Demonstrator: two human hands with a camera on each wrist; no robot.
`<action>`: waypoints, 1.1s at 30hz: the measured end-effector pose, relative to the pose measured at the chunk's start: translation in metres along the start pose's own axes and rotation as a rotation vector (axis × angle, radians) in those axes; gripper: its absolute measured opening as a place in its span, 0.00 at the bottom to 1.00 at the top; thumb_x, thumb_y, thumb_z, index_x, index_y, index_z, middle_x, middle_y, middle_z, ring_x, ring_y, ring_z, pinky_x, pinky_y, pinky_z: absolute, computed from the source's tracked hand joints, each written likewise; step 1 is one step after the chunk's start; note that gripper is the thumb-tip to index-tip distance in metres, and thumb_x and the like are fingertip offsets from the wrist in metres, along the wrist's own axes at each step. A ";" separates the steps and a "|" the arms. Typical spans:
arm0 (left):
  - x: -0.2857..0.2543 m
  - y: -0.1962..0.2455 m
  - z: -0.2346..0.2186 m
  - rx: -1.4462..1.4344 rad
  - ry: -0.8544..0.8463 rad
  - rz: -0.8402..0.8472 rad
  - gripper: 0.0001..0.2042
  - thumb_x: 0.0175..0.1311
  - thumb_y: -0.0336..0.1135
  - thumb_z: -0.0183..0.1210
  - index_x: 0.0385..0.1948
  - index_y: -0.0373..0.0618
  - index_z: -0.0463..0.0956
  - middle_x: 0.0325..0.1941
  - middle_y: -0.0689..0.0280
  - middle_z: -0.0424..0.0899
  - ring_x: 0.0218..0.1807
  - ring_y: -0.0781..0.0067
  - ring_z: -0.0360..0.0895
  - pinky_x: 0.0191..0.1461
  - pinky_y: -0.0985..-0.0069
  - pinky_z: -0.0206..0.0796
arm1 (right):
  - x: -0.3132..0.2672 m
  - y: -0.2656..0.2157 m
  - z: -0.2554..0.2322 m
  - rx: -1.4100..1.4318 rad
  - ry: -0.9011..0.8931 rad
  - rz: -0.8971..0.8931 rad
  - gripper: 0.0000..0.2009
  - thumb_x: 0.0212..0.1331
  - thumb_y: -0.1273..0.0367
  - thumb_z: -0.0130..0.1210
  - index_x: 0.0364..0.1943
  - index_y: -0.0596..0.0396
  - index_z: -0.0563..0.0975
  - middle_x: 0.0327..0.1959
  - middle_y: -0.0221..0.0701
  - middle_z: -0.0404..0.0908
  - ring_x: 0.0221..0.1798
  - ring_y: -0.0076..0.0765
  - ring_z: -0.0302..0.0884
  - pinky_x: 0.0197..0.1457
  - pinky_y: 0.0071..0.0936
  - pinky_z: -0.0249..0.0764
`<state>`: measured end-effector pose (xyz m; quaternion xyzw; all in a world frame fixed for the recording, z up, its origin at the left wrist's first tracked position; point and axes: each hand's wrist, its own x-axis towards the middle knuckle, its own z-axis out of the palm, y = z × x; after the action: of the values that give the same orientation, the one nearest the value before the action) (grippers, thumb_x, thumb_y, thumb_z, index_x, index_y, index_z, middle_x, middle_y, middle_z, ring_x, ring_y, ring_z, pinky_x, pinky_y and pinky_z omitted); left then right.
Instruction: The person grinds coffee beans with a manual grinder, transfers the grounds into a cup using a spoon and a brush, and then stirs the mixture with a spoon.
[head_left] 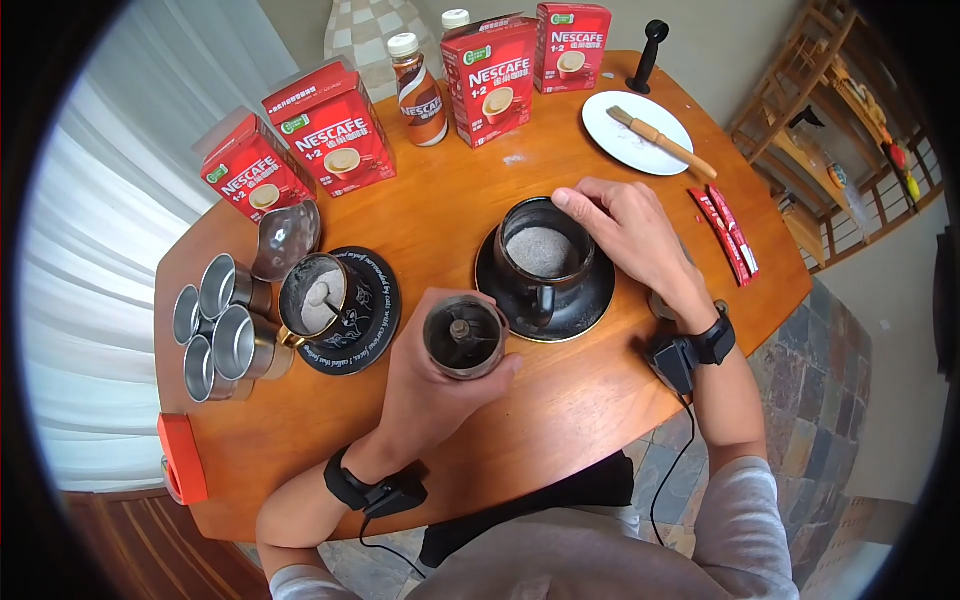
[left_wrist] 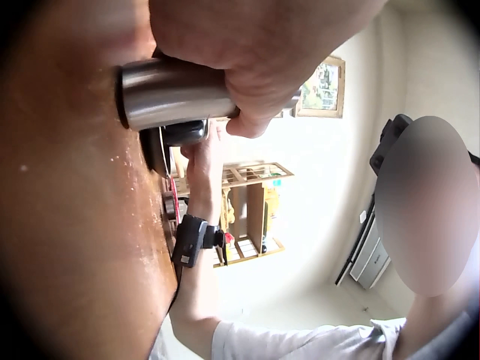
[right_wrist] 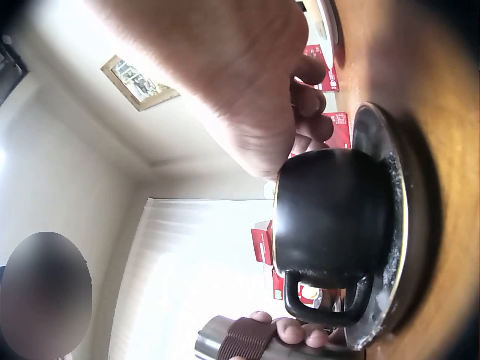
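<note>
My left hand (head_left: 430, 375) grips a steel coffee grinder body (head_left: 466, 337) upright at the near side of the table. Its open top shows a central spindle, and a brown ribbed band (right_wrist: 246, 339) wraps it in the right wrist view. My right hand (head_left: 640, 235) holds the far right rim of a black cup (right_wrist: 334, 214), thumb on the rim and fingers curled beyond it. Pale greyish powder (head_left: 540, 250) lies inside that cup. Under it is a black gold-edged saucer (head_left: 598, 305), with powder specks showing in the right wrist view.
At left, a gold-handled cup (head_left: 292, 300) of pale powder sits on a black lettered saucer (head_left: 385, 325). Several metal cups (head_left: 243, 342) stand beside it. Red Nescafe boxes (head_left: 345, 150) and a bottle (head_left: 420, 100) line the back. A white plate (head_left: 600, 120) bears a brush (head_left: 665, 145); red sachets (head_left: 722, 240) lie right.
</note>
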<state>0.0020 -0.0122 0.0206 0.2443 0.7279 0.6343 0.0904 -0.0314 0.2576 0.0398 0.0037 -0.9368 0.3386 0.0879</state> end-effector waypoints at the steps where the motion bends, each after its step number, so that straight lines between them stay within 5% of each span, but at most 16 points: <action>1: -0.001 0.003 0.000 0.015 -0.005 -0.009 0.23 0.54 0.25 0.76 0.51 0.41 0.74 0.41 0.69 0.85 0.43 0.83 0.81 0.52 0.80 0.74 | 0.000 0.001 0.002 -0.006 0.025 -0.022 0.26 0.74 0.49 0.56 0.40 0.63 0.86 0.24 0.47 0.82 0.30 0.51 0.82 0.38 0.44 0.75; 7: 0.009 0.009 -0.003 0.083 0.041 0.044 0.22 0.55 0.26 0.76 0.48 0.41 0.74 0.41 0.68 0.85 0.43 0.82 0.80 0.52 0.80 0.74 | -0.001 0.003 0.002 -0.006 0.040 -0.050 0.27 0.74 0.48 0.55 0.38 0.62 0.87 0.24 0.50 0.82 0.31 0.58 0.83 0.38 0.48 0.75; 12: 0.021 0.021 -0.006 0.114 0.086 -0.077 0.22 0.54 0.28 0.77 0.47 0.41 0.75 0.41 0.66 0.85 0.44 0.79 0.81 0.51 0.77 0.74 | -0.001 0.004 0.001 0.015 0.050 -0.060 0.27 0.74 0.48 0.55 0.38 0.63 0.87 0.23 0.49 0.82 0.31 0.59 0.82 0.38 0.48 0.75; 17: 0.036 0.038 -0.003 0.404 0.065 0.119 0.22 0.54 0.30 0.76 0.48 0.41 0.75 0.41 0.58 0.88 0.42 0.65 0.87 0.49 0.71 0.78 | -0.001 0.003 -0.004 -0.018 0.082 0.008 0.30 0.75 0.46 0.52 0.35 0.63 0.86 0.20 0.47 0.80 0.29 0.58 0.81 0.37 0.48 0.74; 21: 0.050 0.047 -0.003 0.497 0.022 0.147 0.22 0.53 0.31 0.75 0.49 0.41 0.76 0.41 0.54 0.88 0.41 0.51 0.89 0.46 0.66 0.79 | 0.000 0.003 -0.009 0.023 0.068 0.071 0.33 0.76 0.44 0.49 0.37 0.66 0.85 0.30 0.49 0.86 0.38 0.51 0.85 0.46 0.42 0.77; 24: 0.058 0.061 -0.001 0.600 0.008 0.099 0.20 0.52 0.30 0.75 0.46 0.42 0.77 0.41 0.57 0.89 0.40 0.59 0.87 0.50 0.70 0.76 | 0.000 0.006 -0.006 0.032 0.139 0.037 0.33 0.76 0.44 0.49 0.34 0.65 0.85 0.26 0.47 0.83 0.35 0.52 0.84 0.44 0.44 0.76; 27: 0.070 0.061 -0.003 0.827 -0.063 0.163 0.21 0.50 0.28 0.73 0.46 0.43 0.77 0.41 0.55 0.87 0.43 0.48 0.85 0.48 0.67 0.77 | 0.001 0.011 -0.001 0.069 0.238 -0.041 0.32 0.76 0.45 0.50 0.28 0.64 0.82 0.18 0.46 0.77 0.27 0.58 0.79 0.36 0.48 0.73; 33: 0.090 0.057 -0.001 1.225 -0.197 0.427 0.18 0.46 0.28 0.72 0.39 0.45 0.75 0.35 0.58 0.81 0.41 0.47 0.82 0.44 0.57 0.74 | -0.001 0.008 -0.006 0.098 0.264 -0.035 0.31 0.76 0.46 0.51 0.29 0.64 0.83 0.18 0.47 0.77 0.28 0.59 0.79 0.36 0.48 0.73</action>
<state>-0.0624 0.0336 0.0915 0.4476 0.8812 0.0836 -0.1270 -0.0302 0.2676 0.0390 -0.0205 -0.8991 0.3801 0.2162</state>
